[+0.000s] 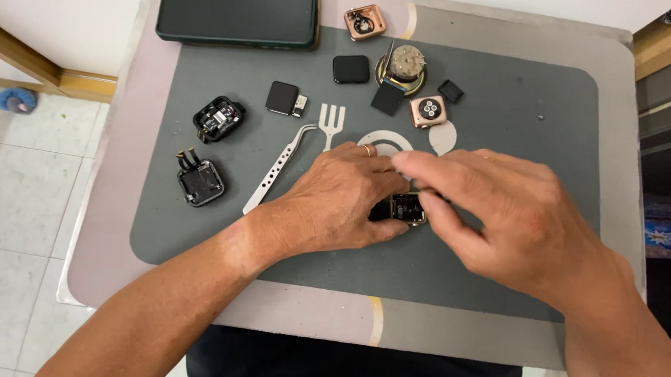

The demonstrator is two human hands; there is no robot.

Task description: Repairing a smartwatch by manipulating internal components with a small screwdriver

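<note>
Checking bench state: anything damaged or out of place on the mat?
Several watch bodies lie opened: one black case shows bare internals, another has loose flex cables sticking out. A detached screen lies apart. Both hands hold an open case.

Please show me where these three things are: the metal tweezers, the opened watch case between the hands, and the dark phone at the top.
metal tweezers (275,170), head view, middle of the perforated shaft.
opened watch case (406,207), head view, exposed inside.
dark phone (236,17), head view, centre of its flat face.
</note>
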